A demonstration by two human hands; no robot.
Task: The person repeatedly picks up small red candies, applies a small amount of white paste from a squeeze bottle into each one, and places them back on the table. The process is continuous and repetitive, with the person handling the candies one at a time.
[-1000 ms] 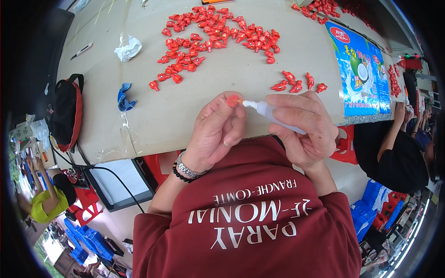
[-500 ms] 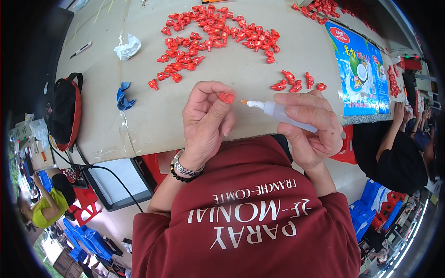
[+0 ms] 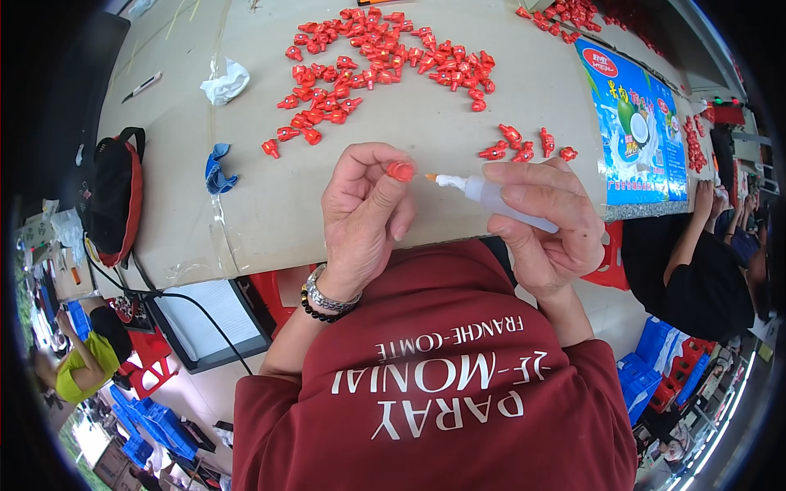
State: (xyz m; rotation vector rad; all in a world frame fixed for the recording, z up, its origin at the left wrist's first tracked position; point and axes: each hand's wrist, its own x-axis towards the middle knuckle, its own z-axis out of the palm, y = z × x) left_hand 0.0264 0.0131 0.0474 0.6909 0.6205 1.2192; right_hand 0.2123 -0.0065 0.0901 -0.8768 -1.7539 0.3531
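Observation:
Between thumb and fingers, my left hand (image 3: 364, 209) pinches a small red plastic piece (image 3: 400, 170) above the table's near edge. My right hand (image 3: 553, 221) grips a translucent squeeze bottle (image 3: 508, 203) with a white neck and a thin orange tip. That tip points left at the red piece, a short gap away from it. Several similar red pieces (image 3: 524, 150) lie just beyond my right hand. A large loose pile of red pieces (image 3: 377, 57) spreads over the far middle of the table.
On the table's left lie a crumpled white tissue (image 3: 226, 82), a blue scrap (image 3: 219, 169), a pen (image 3: 143, 87) and a black-and-red pouch (image 3: 119, 196). A blue printed sheet (image 3: 634, 123) covers the right side, with more red pieces (image 3: 569, 15) behind it. Other people sit at both sides.
Hardly anything differs: the bottle and its tip have shifted very slightly in my right hand. My left hand holds the red piece in the same place.

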